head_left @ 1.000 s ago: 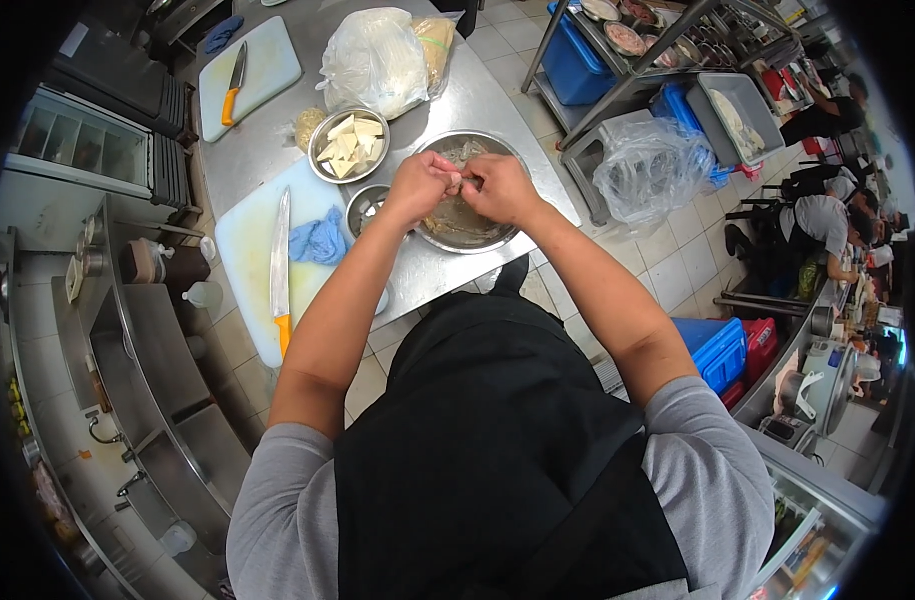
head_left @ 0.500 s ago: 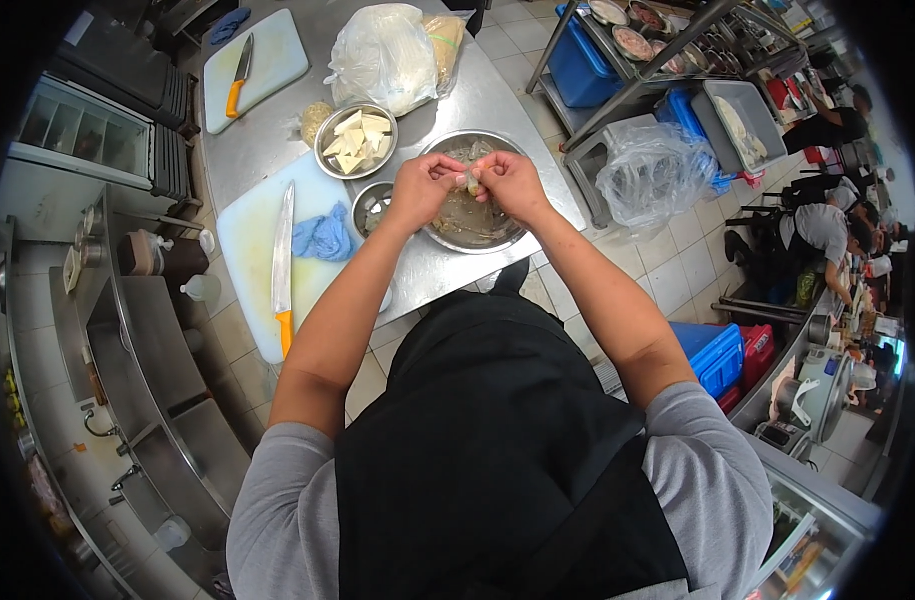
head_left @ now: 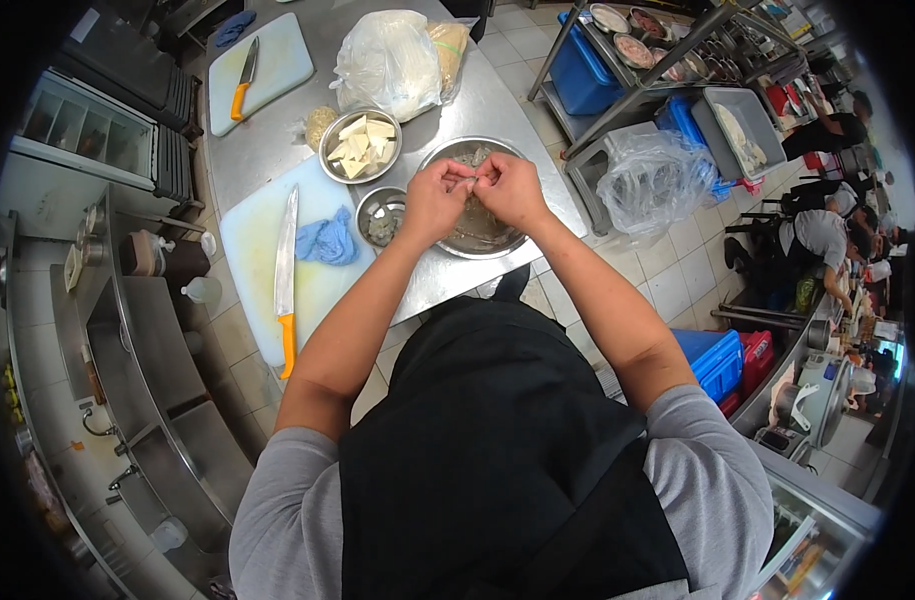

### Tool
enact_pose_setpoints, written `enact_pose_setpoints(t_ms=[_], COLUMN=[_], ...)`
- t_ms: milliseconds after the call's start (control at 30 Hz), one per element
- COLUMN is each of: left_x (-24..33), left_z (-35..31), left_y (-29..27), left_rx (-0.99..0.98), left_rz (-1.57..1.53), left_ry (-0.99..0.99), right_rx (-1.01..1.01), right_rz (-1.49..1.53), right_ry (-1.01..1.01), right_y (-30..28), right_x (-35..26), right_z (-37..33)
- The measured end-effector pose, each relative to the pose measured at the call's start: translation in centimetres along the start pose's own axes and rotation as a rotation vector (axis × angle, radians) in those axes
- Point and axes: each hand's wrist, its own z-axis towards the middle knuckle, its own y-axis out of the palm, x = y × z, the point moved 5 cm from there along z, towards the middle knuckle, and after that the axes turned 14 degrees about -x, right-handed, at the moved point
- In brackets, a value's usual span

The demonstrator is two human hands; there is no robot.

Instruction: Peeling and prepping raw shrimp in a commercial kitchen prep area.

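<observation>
Both my hands meet over a wide steel bowl (head_left: 483,240) near the table's edge. My left hand (head_left: 436,205) and my right hand (head_left: 510,188) are closed, fingertips pinching a small greyish shrimp (head_left: 472,181) between them; the fingers cover most of it. More greyish, translucent shrimp (head_left: 475,156) lie in the bowl among wet scraps. Left of my left hand stands a small steel bowl (head_left: 386,199) with a few grey peeled pieces in it. Behind that, another steel bowl (head_left: 329,172) holds pale, flat-cut pieces (head_left: 363,145).
On a white cutting board (head_left: 253,235) lie a yellow-handled knife (head_left: 287,255) and a crumpled blue cloth (head_left: 326,238). A second board (head_left: 288,65) bears another knife (head_left: 246,80). Plastic bags (head_left: 388,65) stand at the back. A steel rack (head_left: 618,85) rises to the right.
My fingertips have drawn closer together around the shrimp, hiding more of it. My left hand has shifted slightly right, uncovering more of the small bowl. The whole view has moved a little.
</observation>
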Motion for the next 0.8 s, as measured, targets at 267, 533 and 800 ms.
enact_pose_setpoints(t_ms=[267, 533, 800], left_x=[1.4, -2.1, -3.0], left_z=[-0.6, 0.6, -0.6], left_y=[-1.3, 0.0, -1.2], left_rx=[0.124, -0.015, 0.069], left_rz=[0.345, -0.388, -0.593], left_ry=[0.128, -0.235, -0.247], right_rx=[-0.139, 0.005, -0.204], right_rz=[0.633, 0.313, 0.020], right_ry=[0.138, -0.039, -0.203], right_y=[0.9, 1.0, 2.2], right_x=[2.1, 0.3, 1.1], right_z=[0.2, 0.0, -0.5])
